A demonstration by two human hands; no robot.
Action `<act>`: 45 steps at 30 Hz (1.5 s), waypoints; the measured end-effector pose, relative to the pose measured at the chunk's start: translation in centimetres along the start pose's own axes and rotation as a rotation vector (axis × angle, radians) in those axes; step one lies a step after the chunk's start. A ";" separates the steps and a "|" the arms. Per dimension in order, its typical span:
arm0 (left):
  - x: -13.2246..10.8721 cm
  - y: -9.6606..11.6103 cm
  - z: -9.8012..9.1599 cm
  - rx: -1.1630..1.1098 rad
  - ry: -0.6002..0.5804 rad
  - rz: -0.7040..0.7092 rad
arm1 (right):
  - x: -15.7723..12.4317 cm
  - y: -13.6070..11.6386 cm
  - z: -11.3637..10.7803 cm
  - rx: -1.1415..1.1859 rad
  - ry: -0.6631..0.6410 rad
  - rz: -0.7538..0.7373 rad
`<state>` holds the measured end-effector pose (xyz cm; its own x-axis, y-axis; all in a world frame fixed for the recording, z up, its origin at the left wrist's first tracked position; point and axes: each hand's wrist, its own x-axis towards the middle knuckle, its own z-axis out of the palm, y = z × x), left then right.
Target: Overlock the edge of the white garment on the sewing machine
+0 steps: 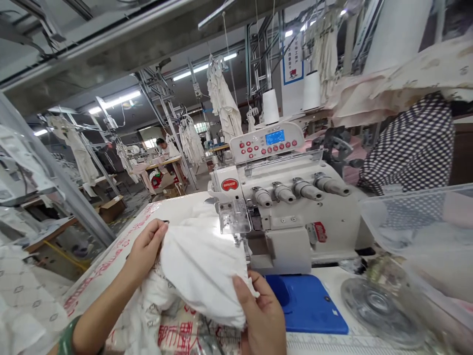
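Pinches the left edge of a white cloth [203, 261] between thumb and fingertips of the left hand [148, 241], and grasps its near right edge between thumb and fingers of the right hand [264, 310]. Spreads it before a white sewing machine [295, 212], its far right side below a clear guard [235, 217]. Has patterned fabric [158, 291] bunched near left, a blue plate [310, 305] just right, and a clear disc [377, 301] and translucent bin [377, 217] crowding the far right. Faces a seated co-worker [162, 144] at far left, beyond hanging garments [190, 140].
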<state>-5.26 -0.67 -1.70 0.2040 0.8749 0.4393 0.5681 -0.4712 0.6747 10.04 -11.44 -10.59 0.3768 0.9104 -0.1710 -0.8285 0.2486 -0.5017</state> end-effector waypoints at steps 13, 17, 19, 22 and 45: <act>0.4 2.2 -1.2 0.231 -0.495 0.216 | 0.1 0.0 -0.4 0.038 -0.065 -0.044; 1.4 2.7 -0.7 0.147 -0.426 0.108 | 0.2 -0.6 0.1 0.041 -0.033 0.010; 2.9 2.7 -0.6 0.312 -0.337 0.182 | 0.2 -0.8 0.5 0.029 0.001 0.013; 4.4 2.6 -0.4 0.716 -0.150 0.387 | 0.3 -0.8 0.8 0.029 0.034 -0.005; 1.3 2.7 -1.2 0.514 -0.124 0.277 | -0.1 -1.1 0.8 0.073 0.053 0.037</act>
<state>-4.45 -0.90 1.44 0.4738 0.7480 0.4648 0.7871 -0.5964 0.1574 10.61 -11.51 -9.39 0.3650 0.9010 -0.2344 -0.8696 0.2400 -0.4316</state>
